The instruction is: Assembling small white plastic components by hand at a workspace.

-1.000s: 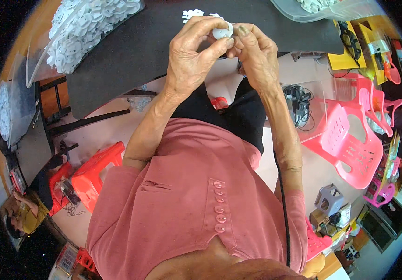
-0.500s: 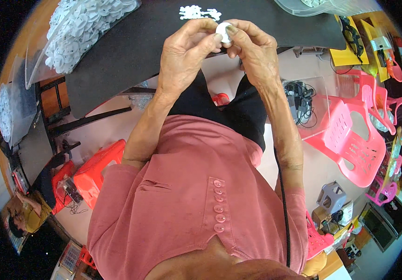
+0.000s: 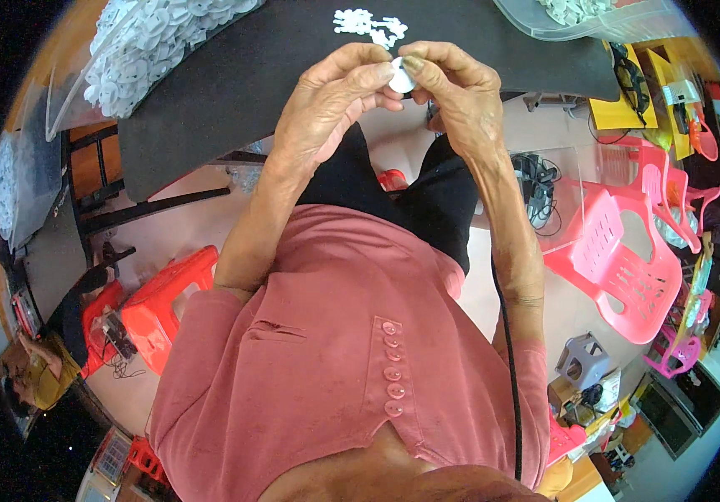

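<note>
Both hands meet over the near edge of the dark grey table (image 3: pixel 234 92), pinched together on one small round white plastic disc (image 3: pixel 401 77). The left hand (image 3: pixel 326 105) closes thumb and forefinger on the disc's left rim, while the right hand (image 3: pixel 460 96) grips its right rim with the fingertips (image 3: pixel 417 64) curled over the top. Held this way, between two sets of fingertips and lifted clear of the table, the disc can probably be turned, pressed or looked over from either face; whether it is one piece or two fitted together is too small to tell.

Both forearms rise from the near side and converge, elbows out and wrists bent inward, so the hands sit close in front of the chest above the lap.

The stock lies within reach: a clear plastic bag heaped with white discs (image 3: pixel 138 50) on the far left of the table, a small scatter of loose white discs (image 3: pixel 368 23) just beyond the hands, and a clear plastic tray of white parts (image 3: pixel 586 12) at the far right. A pink plastic chair (image 3: pixel 619 251) stands on the floor to the right, and a red plastic stool (image 3: pixel 168 305) to the left.
</note>
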Motion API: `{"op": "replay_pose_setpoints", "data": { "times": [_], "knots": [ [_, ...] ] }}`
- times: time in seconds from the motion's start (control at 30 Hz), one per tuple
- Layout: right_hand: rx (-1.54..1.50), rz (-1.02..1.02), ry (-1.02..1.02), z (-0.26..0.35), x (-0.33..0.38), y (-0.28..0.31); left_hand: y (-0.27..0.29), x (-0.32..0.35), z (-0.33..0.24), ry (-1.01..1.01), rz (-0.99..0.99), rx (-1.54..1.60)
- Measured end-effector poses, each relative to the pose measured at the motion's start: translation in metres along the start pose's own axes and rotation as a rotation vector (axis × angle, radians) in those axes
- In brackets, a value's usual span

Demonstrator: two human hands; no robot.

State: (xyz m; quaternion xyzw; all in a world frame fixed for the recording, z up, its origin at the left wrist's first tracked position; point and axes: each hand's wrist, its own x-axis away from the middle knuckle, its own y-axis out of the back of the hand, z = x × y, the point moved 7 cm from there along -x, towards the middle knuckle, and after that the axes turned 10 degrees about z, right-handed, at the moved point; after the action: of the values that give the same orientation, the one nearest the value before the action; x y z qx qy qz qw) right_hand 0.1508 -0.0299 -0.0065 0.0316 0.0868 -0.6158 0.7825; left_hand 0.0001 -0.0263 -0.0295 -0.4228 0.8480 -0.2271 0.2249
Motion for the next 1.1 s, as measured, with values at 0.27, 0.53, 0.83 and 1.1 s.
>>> {"op": "replay_pose_setpoints", "data": {
  "times": [0.27, 0.53, 0.83, 1.1],
  "knots": [
    [0.076, -0.072, 0.03, 0.002, -0.004, 0.012, -0.001, 0.003, -0.005, 0.028, -0.023, -0.004],
    [0.884, 0.075, 0.273, 0.039, -0.034, 0.011, 0.015, 0.008, -0.018, -0.057, -0.147, -0.106],
    [0.869, 0.124, 0.238, 0.013, -0.022, 0.031, 0.017, 0.007, -0.019, -0.067, -0.131, -0.106],
    [0.905, 0.067, 0.311, 0.026, -0.014, 0.034, 0.018, 0.008, -0.017, -0.069, -0.13, -0.078]
  ]
}}
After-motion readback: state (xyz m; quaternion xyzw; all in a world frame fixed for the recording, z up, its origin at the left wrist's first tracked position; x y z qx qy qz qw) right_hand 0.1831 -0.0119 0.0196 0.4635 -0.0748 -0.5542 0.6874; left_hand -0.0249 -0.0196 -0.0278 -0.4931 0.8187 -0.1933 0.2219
